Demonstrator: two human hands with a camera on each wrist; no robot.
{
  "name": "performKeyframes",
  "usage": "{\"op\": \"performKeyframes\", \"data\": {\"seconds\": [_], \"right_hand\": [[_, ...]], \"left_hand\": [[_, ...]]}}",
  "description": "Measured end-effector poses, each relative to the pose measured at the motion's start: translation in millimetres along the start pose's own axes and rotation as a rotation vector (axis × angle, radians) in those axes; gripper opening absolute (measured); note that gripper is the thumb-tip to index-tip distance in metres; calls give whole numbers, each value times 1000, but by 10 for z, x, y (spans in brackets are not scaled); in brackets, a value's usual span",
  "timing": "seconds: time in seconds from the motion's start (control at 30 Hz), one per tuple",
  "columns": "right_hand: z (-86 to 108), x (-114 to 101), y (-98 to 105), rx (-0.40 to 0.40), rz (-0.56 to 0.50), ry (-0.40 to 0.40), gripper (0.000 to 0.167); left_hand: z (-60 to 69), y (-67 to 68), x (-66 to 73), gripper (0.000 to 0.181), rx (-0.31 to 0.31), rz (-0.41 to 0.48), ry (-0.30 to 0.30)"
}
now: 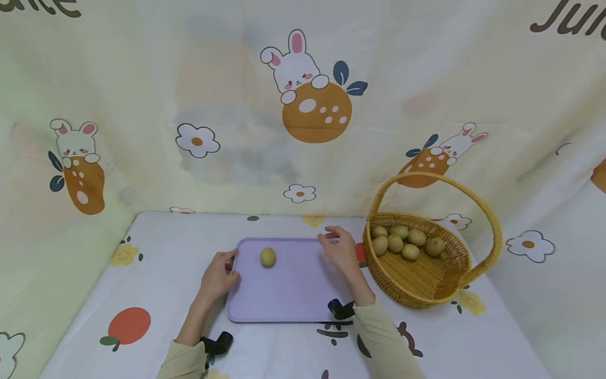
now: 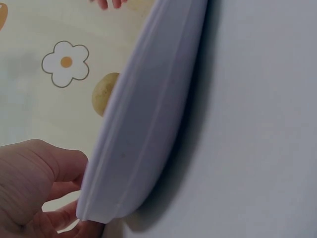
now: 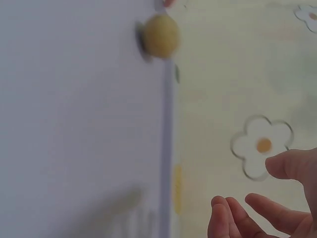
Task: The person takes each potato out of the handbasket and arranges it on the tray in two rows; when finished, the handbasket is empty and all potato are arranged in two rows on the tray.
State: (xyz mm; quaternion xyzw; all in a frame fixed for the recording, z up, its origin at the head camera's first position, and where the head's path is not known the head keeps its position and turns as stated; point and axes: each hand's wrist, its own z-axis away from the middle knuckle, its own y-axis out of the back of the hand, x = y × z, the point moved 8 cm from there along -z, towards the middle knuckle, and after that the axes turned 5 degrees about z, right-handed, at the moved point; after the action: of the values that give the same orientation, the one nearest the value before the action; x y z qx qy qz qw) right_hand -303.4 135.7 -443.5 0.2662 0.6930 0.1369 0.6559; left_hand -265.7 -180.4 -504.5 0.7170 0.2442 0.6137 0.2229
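A white printed cloth (image 1: 170,279) covers the bench, filling the lower half of the frame with a red fruit (image 1: 129,325) at lower left and yellow flowers near the corners. Behind and at both sides hangs a pale curtain (image 1: 227,68) printed with white daisies and rabbits hugging orange fruits, the largest rabbit (image 1: 297,71) at top centre. Dark brown lettering (image 1: 52,8) is cut off by the upper-left edge, too little showing to read surely; in the upper right, more lettering (image 1: 568,18) begins "Ju" and runs out of frame. At lower centre a pale purple tray (image 1: 293,295) lies on the bench, with one potato (image 1: 268,257) on it toward its upper left. The left hand (image 1: 220,276) is at the tray's left edge, thumb and fingers pinching the rim. The right hand (image 1: 341,250) is over the tray's upper-right corner, its fingers loosely bent, thumb apart from them, holding nothing. On the right of the frame stands a yellow-brown woven basket (image 1: 426,277) with a tall arched handle, seven potatoes (image 1: 395,243) gathered toward its upper left. Both arms wear beige sleeves (image 1: 397,339) and black wrist devices (image 1: 220,343).
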Motion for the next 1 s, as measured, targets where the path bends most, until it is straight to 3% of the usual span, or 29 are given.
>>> {"op": "performKeyframes", "data": {"seconds": [0.27, 0.57, 0.73, 1.0], "right_hand": [[-113, 22, 510, 67, 20, 13, 36], [-180, 336, 959, 127, 37, -34, 37], [-151, 540, 1082, 124, 150, -76, 42], [-96, 739, 1093, 79, 313, -118, 44]], "left_hand": [[6, 14, 14, 60, 2, 0, -10], [9, 18, 7, 60, 9, 1, -11], [4, 22, 15, 60, 13, 7, -18], [10, 30, 15, 60, 9, 15, -19]]}}
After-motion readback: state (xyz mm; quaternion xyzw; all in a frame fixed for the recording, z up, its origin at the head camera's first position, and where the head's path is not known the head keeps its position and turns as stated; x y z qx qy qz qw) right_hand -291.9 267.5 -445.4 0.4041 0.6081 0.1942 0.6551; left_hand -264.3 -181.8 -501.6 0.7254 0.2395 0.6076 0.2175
